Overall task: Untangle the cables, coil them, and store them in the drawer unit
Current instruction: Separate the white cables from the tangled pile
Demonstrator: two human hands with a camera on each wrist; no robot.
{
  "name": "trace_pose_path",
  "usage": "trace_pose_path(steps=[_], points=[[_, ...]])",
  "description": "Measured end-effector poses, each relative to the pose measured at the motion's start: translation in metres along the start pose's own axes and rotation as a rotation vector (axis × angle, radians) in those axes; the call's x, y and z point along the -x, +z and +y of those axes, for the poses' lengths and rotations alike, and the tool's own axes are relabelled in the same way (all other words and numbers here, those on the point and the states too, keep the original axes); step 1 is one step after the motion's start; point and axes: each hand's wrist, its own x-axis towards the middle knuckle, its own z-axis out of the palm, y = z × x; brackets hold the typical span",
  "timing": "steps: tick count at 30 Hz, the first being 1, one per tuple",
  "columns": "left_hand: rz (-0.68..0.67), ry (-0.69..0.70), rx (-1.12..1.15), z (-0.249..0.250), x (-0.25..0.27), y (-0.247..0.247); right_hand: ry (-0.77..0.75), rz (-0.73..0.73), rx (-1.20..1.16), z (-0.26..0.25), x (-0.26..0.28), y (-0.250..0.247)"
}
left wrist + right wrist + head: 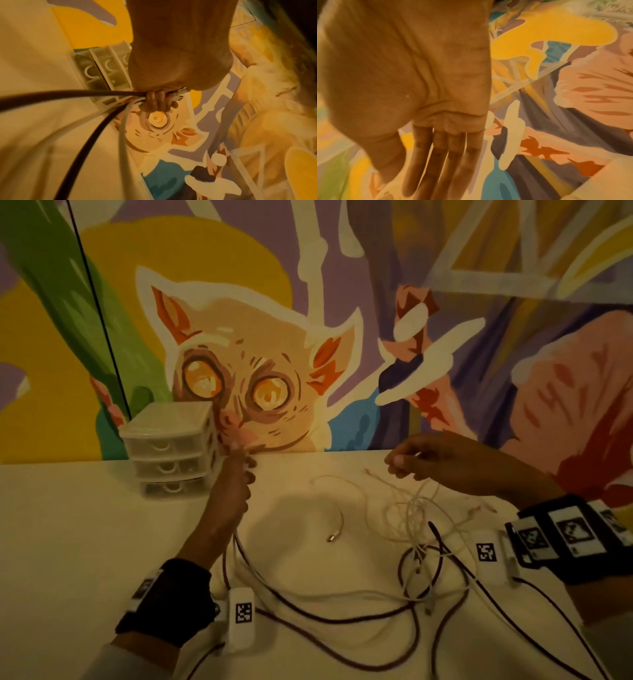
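A tangle of white cables [411, 508] and dark maroon cables [342, 616] lies across the pale table [68, 525]. My left hand [236, 477] is raised beside the drawer unit [171, 450] and grips a bundle of dark and white cable ends [135, 97], fingers [154, 101] curled round them. The gripped strands trail down to the table. My right hand [418, 460] hovers above the white tangle at the table's far edge. In the right wrist view its fingers [443, 155] lie straight and hold nothing.
The translucent three-drawer unit stands at the back left against a painted mural wall [308, 337], all drawers shut. A loose white cable with a metal plug [330, 539] lies mid-table. A thin black cord [99, 313] runs up the wall.
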Motion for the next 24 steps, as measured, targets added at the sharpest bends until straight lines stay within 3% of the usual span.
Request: trace_pose_path(steps=[2,4,10,14,17,21,24], points=[[-0.053,-0.031,0.058,-0.007,0.000,0.006,-0.017,0.062,0.028,0.008,-0.011,0.017],[-0.123,-0.072,0.120,-0.011,0.000,0.009,-0.070,0.026,0.100,0.009,-0.021,0.041],[-0.284,-0.186,0.302,-0.024,0.004,0.009,-0.251,-0.308,0.442,0.017,-0.065,0.115],[-0.362,-0.270,0.428,-0.023,0.004,0.005,-0.188,-0.400,0.628,0.016,-0.079,0.125],[-0.349,-0.271,0.415,-0.024,0.002,0.001,-0.190,-0.177,0.432,0.009,-0.076,0.105],[-0.284,-0.251,0.422,-0.026,0.001,0.003,-0.184,0.439,-0.349,-0.021,-0.060,0.089],[-0.303,-0.257,0.474,-0.025,0.004,0.005,-0.139,0.569,-0.561,-0.041,-0.052,0.115]])
